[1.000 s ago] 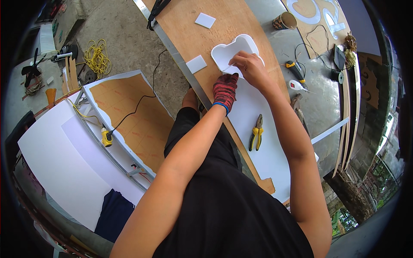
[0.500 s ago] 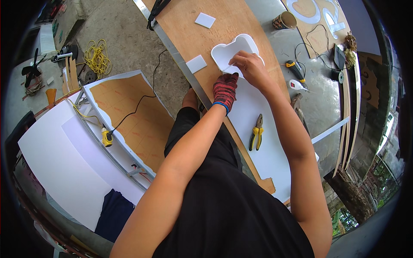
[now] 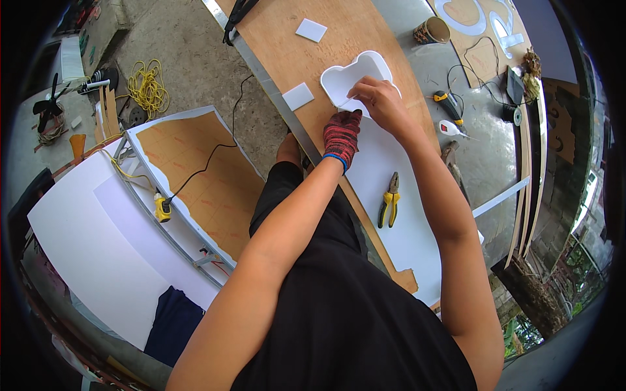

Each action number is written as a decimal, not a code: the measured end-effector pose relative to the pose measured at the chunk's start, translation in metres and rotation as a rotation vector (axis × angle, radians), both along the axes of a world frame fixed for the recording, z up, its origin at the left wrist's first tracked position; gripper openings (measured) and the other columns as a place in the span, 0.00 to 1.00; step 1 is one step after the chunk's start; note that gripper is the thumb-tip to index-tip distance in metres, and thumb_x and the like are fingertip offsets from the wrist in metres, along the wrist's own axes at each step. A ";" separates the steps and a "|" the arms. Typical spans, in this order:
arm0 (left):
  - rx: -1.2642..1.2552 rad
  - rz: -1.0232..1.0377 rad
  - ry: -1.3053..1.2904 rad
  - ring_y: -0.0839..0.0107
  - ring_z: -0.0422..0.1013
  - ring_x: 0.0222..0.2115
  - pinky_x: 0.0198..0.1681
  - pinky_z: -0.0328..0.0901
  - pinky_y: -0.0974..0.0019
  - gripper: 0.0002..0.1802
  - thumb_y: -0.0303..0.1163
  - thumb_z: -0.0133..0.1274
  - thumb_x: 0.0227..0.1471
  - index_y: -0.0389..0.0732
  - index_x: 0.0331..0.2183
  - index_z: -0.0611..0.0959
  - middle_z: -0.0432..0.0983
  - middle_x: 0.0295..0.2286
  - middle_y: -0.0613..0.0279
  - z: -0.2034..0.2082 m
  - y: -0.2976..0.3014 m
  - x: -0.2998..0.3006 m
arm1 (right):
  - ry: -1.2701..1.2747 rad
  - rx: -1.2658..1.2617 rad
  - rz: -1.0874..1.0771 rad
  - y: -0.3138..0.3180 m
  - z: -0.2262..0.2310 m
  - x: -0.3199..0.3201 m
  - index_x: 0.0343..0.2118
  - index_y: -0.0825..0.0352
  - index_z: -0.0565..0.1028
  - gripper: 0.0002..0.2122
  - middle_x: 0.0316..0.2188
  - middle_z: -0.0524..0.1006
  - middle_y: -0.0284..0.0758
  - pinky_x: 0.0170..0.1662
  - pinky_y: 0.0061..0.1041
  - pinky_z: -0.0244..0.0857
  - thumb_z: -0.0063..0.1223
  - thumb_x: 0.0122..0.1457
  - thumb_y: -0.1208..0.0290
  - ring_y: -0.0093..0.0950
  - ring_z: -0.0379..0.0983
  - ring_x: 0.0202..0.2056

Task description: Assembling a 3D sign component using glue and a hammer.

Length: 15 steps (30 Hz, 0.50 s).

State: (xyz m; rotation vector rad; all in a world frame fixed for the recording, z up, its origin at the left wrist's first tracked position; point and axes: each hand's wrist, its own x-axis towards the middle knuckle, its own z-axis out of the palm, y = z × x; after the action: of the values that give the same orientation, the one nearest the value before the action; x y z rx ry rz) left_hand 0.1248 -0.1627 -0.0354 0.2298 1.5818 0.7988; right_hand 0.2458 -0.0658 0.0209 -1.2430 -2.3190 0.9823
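Note:
A white plastic shell with upright, curving walls (image 3: 369, 63) rests on the plywood board. My left hand (image 3: 342, 138), in a red and black knit glove, closes at its near corner, fingertips pinching the wall there. My right hand (image 3: 378, 99) is bare and reaches over the shell's inside, thumb and fingers pressed together. Something thin and pale shows below those fingers, too small to name. Under my wrists a long white sheet (image 3: 407, 221) runs toward me. Pliers with yellow and black handles (image 3: 389, 202) lie on that sheet.
Two small white plates, one near (image 3: 298, 96) and one far (image 3: 311, 30), lie on the plywood (image 3: 274, 26). At right are a paper cup (image 3: 432, 31), a yellow and black corded tool (image 3: 448, 107) and a needle-tipped white bottle (image 3: 451, 128). A brown-covered panel (image 3: 202, 176) stands at left.

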 end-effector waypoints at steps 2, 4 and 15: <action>0.005 -0.026 -0.001 0.72 0.76 0.31 0.37 0.71 0.67 0.17 0.39 0.66 0.61 0.36 0.44 0.84 0.83 0.35 0.62 0.001 0.001 0.000 | -0.002 0.004 -0.002 0.000 0.000 0.001 0.36 0.62 0.84 0.04 0.39 0.83 0.34 0.46 0.38 0.72 0.61 0.61 0.78 0.40 0.80 0.40; -0.003 -0.018 -0.007 0.72 0.76 0.31 0.37 0.71 0.67 0.17 0.39 0.66 0.61 0.36 0.44 0.84 0.83 0.35 0.62 0.004 0.001 0.001 | -0.003 0.010 0.005 0.000 -0.001 0.002 0.36 0.62 0.84 0.04 0.39 0.83 0.35 0.46 0.38 0.72 0.61 0.60 0.79 0.41 0.80 0.40; -0.024 0.005 -0.018 0.73 0.75 0.30 0.35 0.70 0.67 0.16 0.39 0.66 0.61 0.38 0.43 0.84 0.82 0.34 0.64 0.002 0.001 -0.001 | 0.009 0.036 0.009 0.001 -0.001 -0.001 0.35 0.61 0.84 0.04 0.38 0.83 0.34 0.46 0.38 0.71 0.62 0.60 0.77 0.39 0.80 0.40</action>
State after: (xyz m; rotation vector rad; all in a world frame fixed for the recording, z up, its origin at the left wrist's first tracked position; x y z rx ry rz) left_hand 0.1240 -0.1612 -0.0338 0.2012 1.5743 0.7836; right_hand 0.2452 -0.0651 0.0197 -1.2132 -2.3266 0.9433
